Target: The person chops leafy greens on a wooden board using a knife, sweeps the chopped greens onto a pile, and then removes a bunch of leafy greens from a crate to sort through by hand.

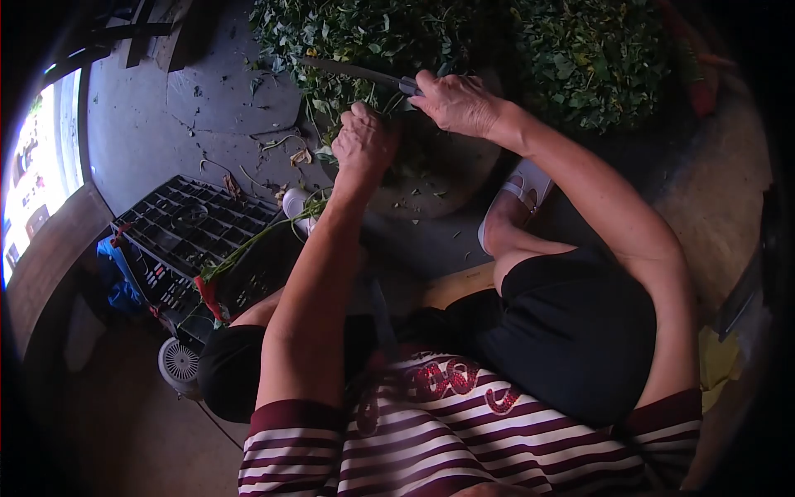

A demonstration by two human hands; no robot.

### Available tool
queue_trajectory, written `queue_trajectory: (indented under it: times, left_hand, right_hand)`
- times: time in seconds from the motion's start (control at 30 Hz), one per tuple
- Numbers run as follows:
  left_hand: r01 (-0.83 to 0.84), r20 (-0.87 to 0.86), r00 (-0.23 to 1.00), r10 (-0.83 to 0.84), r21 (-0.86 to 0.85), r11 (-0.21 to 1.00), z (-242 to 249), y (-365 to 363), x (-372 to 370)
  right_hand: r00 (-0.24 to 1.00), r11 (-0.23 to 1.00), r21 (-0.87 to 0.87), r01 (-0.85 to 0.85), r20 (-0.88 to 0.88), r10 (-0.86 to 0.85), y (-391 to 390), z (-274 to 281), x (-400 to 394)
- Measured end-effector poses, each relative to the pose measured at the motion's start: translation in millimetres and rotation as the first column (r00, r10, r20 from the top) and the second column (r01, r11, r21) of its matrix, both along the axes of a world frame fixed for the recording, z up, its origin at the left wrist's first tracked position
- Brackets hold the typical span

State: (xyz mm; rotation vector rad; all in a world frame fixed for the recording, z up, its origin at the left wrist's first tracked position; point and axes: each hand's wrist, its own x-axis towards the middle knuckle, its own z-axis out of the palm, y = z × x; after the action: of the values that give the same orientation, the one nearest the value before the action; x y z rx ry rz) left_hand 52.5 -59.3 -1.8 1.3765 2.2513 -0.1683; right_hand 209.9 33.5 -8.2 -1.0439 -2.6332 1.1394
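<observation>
My right hand is closed on the handle of a long knife, whose blade points left over a heap of chopped green leaves. Just below the blade, my left hand is closed around green stems, partly hidden by the fingers. Both hands are above a round board with bits of leaf scattered on it. The two hands are apart, the knife handle lying up and to the right of my left fist.
Another leafy heap stands at the upper right. A black plastic crate is at the left, with long green stems across its edge. Beside it sits a small round fan. Leaf scraps dot the grey floor.
</observation>
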Motion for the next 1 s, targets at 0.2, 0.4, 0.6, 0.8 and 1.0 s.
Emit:
queue_trajectory:
  times: [0.2,0.4,0.6,0.8,1.0]
  left_hand:
    - [-0.024,0.184,0.983,0.012,0.066,0.998,-9.4,-7.1,-36.7]
    - [-0.332,0.707,0.67,0.226,0.013,0.943,-16.3,38.5,-58.9]
    - [-0.225,0.721,0.613,0.323,-0.233,0.946,-23.3,54.9,-67.7]
    - [-0.075,0.452,0.89,0.056,0.023,0.997,-74.3,46.6,-70.4]
    - [-0.104,0.086,0.992,0.094,0.12,0.987,9.5,19.6,-34.0]
  right_hand:
    - [0.997,0.998,-0.031,0.06,-0.053,-0.061,15.9,9.4,10.5]
    - [0.941,0.985,0.03,0.172,-0.3,-0.155,39.9,46.8,3.7]
    - [0.752,0.927,0.289,0.24,-0.659,0.01,55.7,81.3,-24.7]
    - [1.0,1.0,0.015,0.01,0.02,-0.011,14.9,5.6,-10.2]
    - [0.998,0.997,0.073,-0.037,0.063,0.033,9.5,2.9,-10.6]
